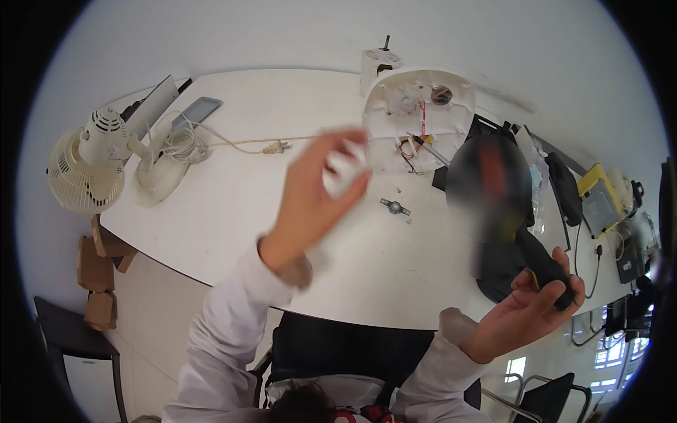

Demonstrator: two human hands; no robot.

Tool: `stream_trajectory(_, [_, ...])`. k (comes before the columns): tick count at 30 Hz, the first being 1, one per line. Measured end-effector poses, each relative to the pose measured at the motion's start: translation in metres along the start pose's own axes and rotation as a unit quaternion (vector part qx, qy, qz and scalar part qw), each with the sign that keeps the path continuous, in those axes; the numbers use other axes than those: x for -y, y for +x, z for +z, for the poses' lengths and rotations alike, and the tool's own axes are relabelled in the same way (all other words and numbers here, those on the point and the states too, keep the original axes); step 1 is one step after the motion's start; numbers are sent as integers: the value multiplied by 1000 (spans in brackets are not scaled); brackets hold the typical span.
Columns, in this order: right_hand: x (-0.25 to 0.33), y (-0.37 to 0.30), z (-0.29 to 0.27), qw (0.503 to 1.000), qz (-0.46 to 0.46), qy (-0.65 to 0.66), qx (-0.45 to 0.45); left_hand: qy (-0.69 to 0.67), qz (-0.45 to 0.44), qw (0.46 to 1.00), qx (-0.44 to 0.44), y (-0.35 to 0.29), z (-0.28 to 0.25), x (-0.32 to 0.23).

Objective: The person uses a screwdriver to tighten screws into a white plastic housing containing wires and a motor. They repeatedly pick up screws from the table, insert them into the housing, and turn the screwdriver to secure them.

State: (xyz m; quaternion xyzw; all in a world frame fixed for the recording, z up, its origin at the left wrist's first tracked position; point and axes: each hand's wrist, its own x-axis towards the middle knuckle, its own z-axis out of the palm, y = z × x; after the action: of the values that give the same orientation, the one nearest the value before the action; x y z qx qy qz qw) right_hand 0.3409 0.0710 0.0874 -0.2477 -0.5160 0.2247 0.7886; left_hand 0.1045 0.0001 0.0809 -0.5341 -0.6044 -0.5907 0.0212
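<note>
My left hand [310, 197] is raised over the middle of the table. Its thumb and fingers curl round a small white piece [343, 171], blurred by motion. On the right, my right hand [529, 310] grips the end of a black handle [541, 261] with a little yellow trim. That handle seems to run up to a large dark, rounded body with a red patch, too smeared to name. Beyond my left hand an open white plastic housing [386, 127] shows its inside with red wires. A thin pen-like tool [431, 151] lies across its edge. Nearer lies a small metal bracket [395, 206].
A white motor-like unit [374, 68] stands behind the housing. At the left are a small cream fan [88, 169], a coiled cord with a plug [273, 147] and a grey tablet-like panel [199, 111]. Black items and a yellow-edged case [599, 201] crowd the right side.
</note>
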Motion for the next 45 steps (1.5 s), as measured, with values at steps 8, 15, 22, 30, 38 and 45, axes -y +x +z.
stream_trajectory(8, [-18,-18,25,996,-71,16,48,53,47,996,45,99,6,42])
stream_trajectory(15, [-38,-29,41,995,-96,-9,29,5,11,991,133,117,27,42])
stream_trajectory(22, [-49,-38,47,990,-125,-61,-9,-9,6,984,178,125,26,49])
stream_trajectory(30, [-49,-40,46,987,-132,-87,31,-4,8,982,188,126,23,53])
stream_trajectory(38, [-50,-43,46,987,-135,-77,47,16,1,983,184,127,24,54])
stream_trajectory(45, [-51,-45,43,984,-147,-69,76,18,-6,983,185,126,25,56])
